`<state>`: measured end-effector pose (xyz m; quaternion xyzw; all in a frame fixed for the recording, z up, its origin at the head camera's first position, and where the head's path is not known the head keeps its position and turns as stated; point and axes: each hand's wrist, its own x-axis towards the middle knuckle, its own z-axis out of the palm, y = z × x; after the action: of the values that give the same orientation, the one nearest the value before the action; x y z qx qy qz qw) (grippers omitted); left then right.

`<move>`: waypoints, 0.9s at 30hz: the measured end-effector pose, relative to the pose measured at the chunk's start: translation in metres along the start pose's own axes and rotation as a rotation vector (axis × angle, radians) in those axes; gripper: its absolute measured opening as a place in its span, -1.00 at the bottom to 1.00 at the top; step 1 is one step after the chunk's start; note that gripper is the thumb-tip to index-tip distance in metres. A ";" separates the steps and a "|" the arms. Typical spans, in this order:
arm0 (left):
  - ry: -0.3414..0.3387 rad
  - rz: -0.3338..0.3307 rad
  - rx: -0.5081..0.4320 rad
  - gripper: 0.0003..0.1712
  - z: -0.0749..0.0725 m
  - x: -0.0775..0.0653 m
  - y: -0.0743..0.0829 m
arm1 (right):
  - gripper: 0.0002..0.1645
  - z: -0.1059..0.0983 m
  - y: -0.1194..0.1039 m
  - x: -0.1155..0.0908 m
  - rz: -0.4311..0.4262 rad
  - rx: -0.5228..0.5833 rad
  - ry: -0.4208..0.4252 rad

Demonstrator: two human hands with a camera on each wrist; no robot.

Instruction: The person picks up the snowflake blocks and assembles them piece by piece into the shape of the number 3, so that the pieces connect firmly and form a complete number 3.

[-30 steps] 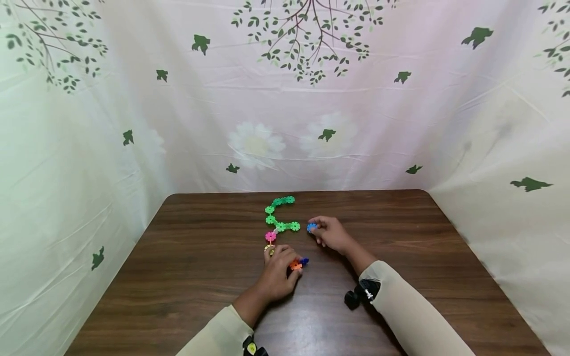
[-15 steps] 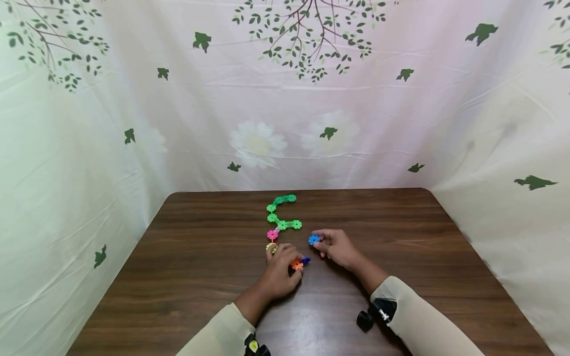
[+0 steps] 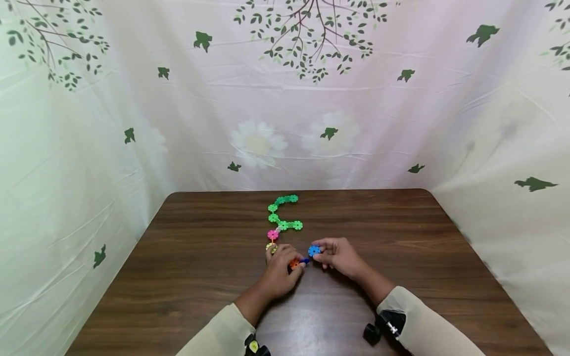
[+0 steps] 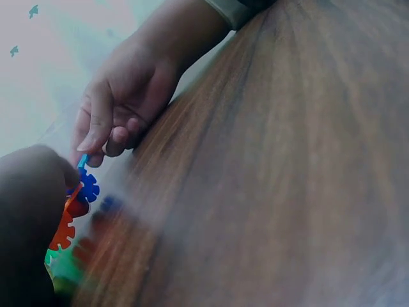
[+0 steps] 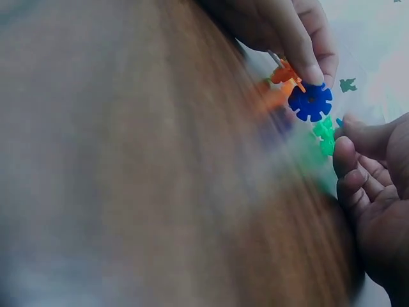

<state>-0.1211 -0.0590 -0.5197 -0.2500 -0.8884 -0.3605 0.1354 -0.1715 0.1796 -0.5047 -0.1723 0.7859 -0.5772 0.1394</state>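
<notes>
My right hand point(image 3: 343, 259) pinches a light blue notched interlocking disc point(image 3: 314, 250) between thumb and fingers. Just to its left, my left hand point(image 3: 279, 272) holds the near end of a chain of such discs. A dark blue disc point(image 5: 310, 102) stands on edge at the left fingertips, joined to an orange disc point(image 4: 62, 231). The light blue disc is close to the dark blue one; whether they touch I cannot tell. Beyond the left hand, the chain runs through a yellow disc point(image 3: 271, 247) and a pink disc point(image 3: 273, 235) to several green discs point(image 3: 283, 225). Part of the chain is hidden beneath the left hand.
The brown wooden table point(image 3: 200, 232) reaches back to a pale printed cloth point(image 3: 285, 118) that hangs behind it and at both sides. The green discs curve toward the table's far edge. Black wrist cameras sit on both sleeves.
My right hand has come nearer to me with the light blue disc, down beside the dark blue one. The left hand stays in place, its thumb shifting toward the dark blue disc.
</notes>
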 end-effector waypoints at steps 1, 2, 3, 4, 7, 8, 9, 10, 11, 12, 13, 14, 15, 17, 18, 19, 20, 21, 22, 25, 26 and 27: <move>0.013 0.000 -0.003 -0.96 0.000 0.000 0.000 | -0.50 0.000 -0.001 -0.002 0.003 0.009 -0.010; 0.027 0.000 -0.007 -0.96 0.001 0.000 0.000 | -0.48 0.000 -0.001 -0.003 0.002 0.019 -0.020; 0.040 -0.001 -0.011 -0.95 0.001 0.001 0.001 | -0.47 0.001 -0.002 -0.004 0.003 0.028 -0.027; 0.049 -0.002 -0.010 -0.95 0.001 0.001 0.001 | -0.46 0.001 -0.002 -0.005 0.002 0.039 -0.034; 0.068 -0.009 -0.018 -0.95 0.001 0.001 0.002 | -0.45 0.002 -0.003 -0.006 0.010 0.060 -0.036; 0.069 -0.011 -0.018 -0.95 0.001 0.001 0.002 | -0.45 0.002 -0.002 -0.005 0.013 0.065 -0.035; 0.069 -0.012 -0.019 -0.95 0.001 0.001 0.002 | -0.45 0.002 -0.002 -0.005 0.017 0.072 -0.034; 0.068 -0.012 -0.019 -0.95 0.001 0.001 0.003 | -0.45 0.002 -0.002 -0.005 0.024 0.076 -0.035; 0.068 -0.012 -0.022 -0.95 0.001 0.001 0.003 | -0.45 0.002 -0.002 -0.005 0.026 0.079 -0.037; 0.069 -0.012 -0.025 -0.94 0.001 0.001 0.003 | -0.45 0.002 -0.003 -0.006 0.029 0.083 -0.041; 0.070 -0.010 -0.027 -0.94 0.001 0.001 0.003 | -0.45 0.002 -0.003 -0.006 0.030 0.088 -0.048; 0.071 -0.007 -0.030 -0.94 0.001 0.001 0.003 | -0.45 0.002 -0.003 -0.006 0.031 0.093 -0.056; 0.074 -0.003 -0.034 -0.95 0.000 0.001 0.003 | -0.44 0.002 -0.003 -0.006 0.029 0.103 -0.065; 0.076 0.003 -0.050 -0.95 0.000 0.002 0.003 | -0.45 0.002 -0.003 -0.007 0.024 0.108 -0.078; 0.079 0.007 -0.057 -0.95 0.000 0.002 0.003 | -0.45 0.002 -0.003 -0.006 0.023 0.109 -0.084; 0.080 0.010 -0.063 -0.95 0.000 0.002 0.003 | -0.46 0.003 -0.002 -0.006 0.017 0.108 -0.087; 0.081 0.012 -0.072 -0.95 0.000 0.002 0.003 | -0.47 0.004 -0.002 -0.006 0.012 0.107 -0.088; 0.082 0.015 -0.078 -0.95 0.000 0.002 0.003 | -0.48 0.004 -0.003 -0.006 0.006 0.105 -0.086; 0.084 0.017 -0.082 -0.95 0.000 0.002 0.003 | -0.48 0.005 -0.003 -0.006 0.001 0.101 -0.085; 0.098 0.029 -0.084 -0.94 0.001 0.001 0.002 | -0.50 0.009 -0.004 -0.007 -0.005 0.102 -0.079; 0.103 0.033 -0.088 -0.94 0.001 0.001 0.002 | -0.50 0.010 -0.004 -0.007 -0.004 0.107 -0.076; 0.108 0.036 -0.088 -0.94 0.001 0.001 0.002 | -0.49 0.011 -0.004 -0.008 -0.002 0.111 -0.074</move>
<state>-0.1210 -0.0563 -0.5189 -0.2519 -0.8584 -0.4097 0.1784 -0.1596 0.1725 -0.5037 -0.1861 0.7468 -0.6134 0.1771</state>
